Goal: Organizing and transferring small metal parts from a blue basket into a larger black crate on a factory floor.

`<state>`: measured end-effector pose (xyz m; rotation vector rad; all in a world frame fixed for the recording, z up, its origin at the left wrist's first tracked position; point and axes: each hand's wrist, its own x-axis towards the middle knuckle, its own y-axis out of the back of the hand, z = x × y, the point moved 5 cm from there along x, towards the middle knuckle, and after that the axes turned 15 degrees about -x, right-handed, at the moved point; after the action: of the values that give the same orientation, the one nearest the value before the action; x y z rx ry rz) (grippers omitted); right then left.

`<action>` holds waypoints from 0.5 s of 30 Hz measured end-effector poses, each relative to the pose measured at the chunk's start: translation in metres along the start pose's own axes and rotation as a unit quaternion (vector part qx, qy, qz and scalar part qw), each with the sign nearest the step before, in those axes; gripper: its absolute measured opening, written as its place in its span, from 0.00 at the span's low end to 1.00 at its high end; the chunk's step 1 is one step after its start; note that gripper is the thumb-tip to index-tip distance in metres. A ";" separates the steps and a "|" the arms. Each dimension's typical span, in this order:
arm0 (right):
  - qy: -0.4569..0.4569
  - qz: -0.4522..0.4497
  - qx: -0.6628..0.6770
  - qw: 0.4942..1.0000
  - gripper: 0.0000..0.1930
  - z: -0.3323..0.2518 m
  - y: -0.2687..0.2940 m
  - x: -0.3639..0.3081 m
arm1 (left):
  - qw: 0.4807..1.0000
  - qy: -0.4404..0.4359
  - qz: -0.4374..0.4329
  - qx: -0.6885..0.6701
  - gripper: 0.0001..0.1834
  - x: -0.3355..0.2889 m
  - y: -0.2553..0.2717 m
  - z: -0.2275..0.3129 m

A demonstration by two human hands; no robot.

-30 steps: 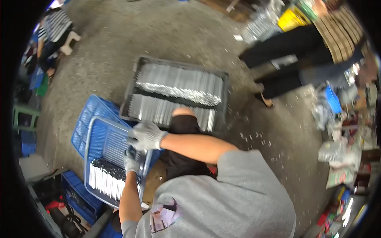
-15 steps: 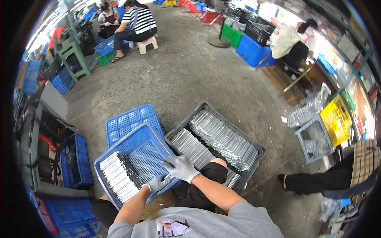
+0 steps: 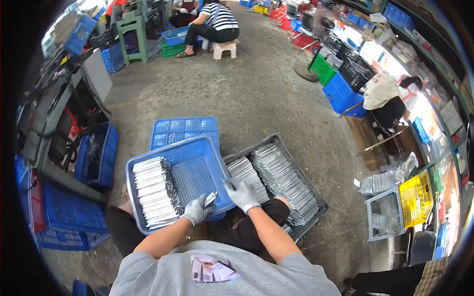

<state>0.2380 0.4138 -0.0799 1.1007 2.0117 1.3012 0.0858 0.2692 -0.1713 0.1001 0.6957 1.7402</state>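
A blue plastic basket [image 3: 129, 185] rests across my lap. Along its left side lies a packed row of slim silver metal strips [image 3: 153, 195] with dark ends. My left hand [image 3: 198, 209], in a grey knitted glove, is closed round a few short silver metal pieces [image 3: 211, 198] over the basket's near right part. My right hand [image 3: 242, 195], gloved the same way, has its fingers closed at the basket's right rim; its fingertips are partly hidden. Right of it on the floor stands a dark grey crate [image 3: 322, 204] holding rows of similar silver strips [image 3: 286, 182].
Another blue crate [image 3: 185, 129] sits just beyond the basket. A machine frame and a deep blue bin [image 3: 96, 155] stand at the left. Far off, a person in stripes sits on a stool [image 3: 225, 51]. At right are a yellow crate [image 3: 414, 200] and a grey frame [image 3: 384, 212].
My right hand has moved from over the basket to its right rim. My left hand now shows silver pieces raised in its fingers. The view has shifted, and the basket sits straighter.
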 end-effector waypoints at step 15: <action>0.355 -0.017 -0.214 0.910 0.16 -0.134 -0.060 -0.102 | 0.776 -0.068 0.146 -0.610 0.15 -0.075 0.122 0.126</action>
<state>0.1713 0.2481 -0.0804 0.4008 2.0153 2.2178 0.0565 0.2356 0.0139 -0.5910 -0.6866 2.1446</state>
